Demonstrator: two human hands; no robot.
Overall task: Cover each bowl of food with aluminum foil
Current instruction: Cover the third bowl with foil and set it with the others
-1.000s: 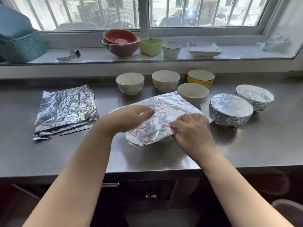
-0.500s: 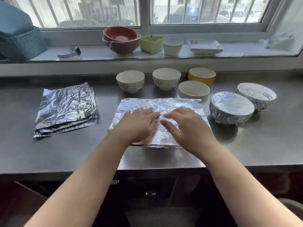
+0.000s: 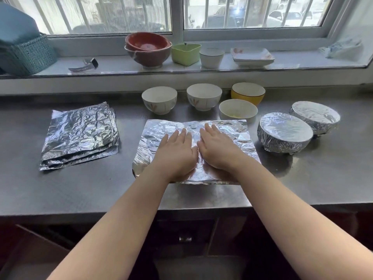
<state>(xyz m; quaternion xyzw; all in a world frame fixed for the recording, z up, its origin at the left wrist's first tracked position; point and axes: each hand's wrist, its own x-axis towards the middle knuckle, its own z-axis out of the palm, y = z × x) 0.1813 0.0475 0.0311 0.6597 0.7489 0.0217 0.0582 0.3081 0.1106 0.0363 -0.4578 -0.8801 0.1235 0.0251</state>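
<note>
Silver crinkled foil sheet (image 3: 232, 136), yellow bowl (image 3: 247, 96) — dark rim, red-brown bowls (image 3: 148, 51), lime-green container (image 3: 186, 53), teal woven basket (image 3: 28, 55)

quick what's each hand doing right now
Left hand: open, fingers flat, pressing the crinkled aluminium foil sheet.
Right hand: open, flat on the same sheet.

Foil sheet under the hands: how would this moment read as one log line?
step: smoothing foil sheet | left hand: flat on it | right hand: flat on it | foil-covered bowls: two | open bowls: four on counter
</note>
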